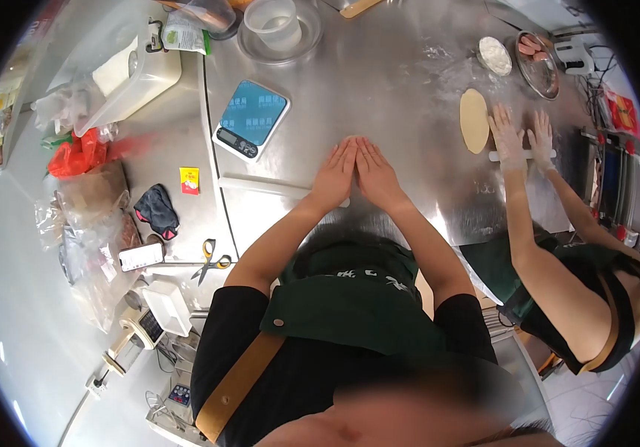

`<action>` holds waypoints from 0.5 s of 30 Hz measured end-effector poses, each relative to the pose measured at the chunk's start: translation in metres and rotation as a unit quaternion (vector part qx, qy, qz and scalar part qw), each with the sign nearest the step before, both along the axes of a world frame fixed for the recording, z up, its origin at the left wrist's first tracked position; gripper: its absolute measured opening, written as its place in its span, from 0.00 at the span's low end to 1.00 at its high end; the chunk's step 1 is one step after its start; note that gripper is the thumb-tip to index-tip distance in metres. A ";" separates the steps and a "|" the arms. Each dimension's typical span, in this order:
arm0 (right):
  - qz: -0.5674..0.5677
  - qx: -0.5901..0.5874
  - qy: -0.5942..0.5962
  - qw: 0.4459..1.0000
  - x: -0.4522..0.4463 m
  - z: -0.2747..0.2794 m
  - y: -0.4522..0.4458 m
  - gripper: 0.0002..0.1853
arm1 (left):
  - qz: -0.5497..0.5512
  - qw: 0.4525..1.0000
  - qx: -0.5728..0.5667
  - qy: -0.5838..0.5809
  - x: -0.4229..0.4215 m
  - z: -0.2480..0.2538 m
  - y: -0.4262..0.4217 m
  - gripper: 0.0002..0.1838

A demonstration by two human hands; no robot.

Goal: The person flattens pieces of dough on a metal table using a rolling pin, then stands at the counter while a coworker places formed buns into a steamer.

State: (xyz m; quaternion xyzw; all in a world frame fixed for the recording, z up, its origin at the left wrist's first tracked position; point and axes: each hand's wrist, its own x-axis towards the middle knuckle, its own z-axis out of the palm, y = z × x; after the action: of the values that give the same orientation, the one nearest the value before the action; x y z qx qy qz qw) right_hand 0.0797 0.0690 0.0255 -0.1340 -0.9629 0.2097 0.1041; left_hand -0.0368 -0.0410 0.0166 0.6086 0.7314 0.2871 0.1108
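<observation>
My left hand (335,173) and my right hand (377,173) meet over the steel worktop (387,82), fingers stretched out flat and side by side, fingertips touching. A pale edge shows at the fingertips; whatever lies beneath the hands is hidden. A white rolling pin (268,186) lies on the worktop, passing under my left forearm. Beyond my left hand stands a kitchen scale (254,112) with a blue top and a lit display.
At right, a co-worker's gloved hands (512,145) rest on another white rolling pin (493,156) beside an oval dough sheet (473,121). Flour bowl (494,56), metal dish (538,67), plastic tub (274,26), scissors (211,259), phone (141,257), yellow-red packet (189,180) and clear bin (157,71) surround the area.
</observation>
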 end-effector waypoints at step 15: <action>-0.004 -0.032 -0.079 0.996 -0.008 0.015 0.007 0.33 | -0.001 0.997 -0.072 -0.036 -0.003 0.009 0.004 0.35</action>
State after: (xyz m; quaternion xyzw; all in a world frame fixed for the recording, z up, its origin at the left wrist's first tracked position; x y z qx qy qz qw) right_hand 0.0721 0.0757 0.0401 -0.1575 -0.9603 0.2289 0.0244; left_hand -0.0401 -0.0367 0.0251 0.5888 0.7454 0.2552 0.1805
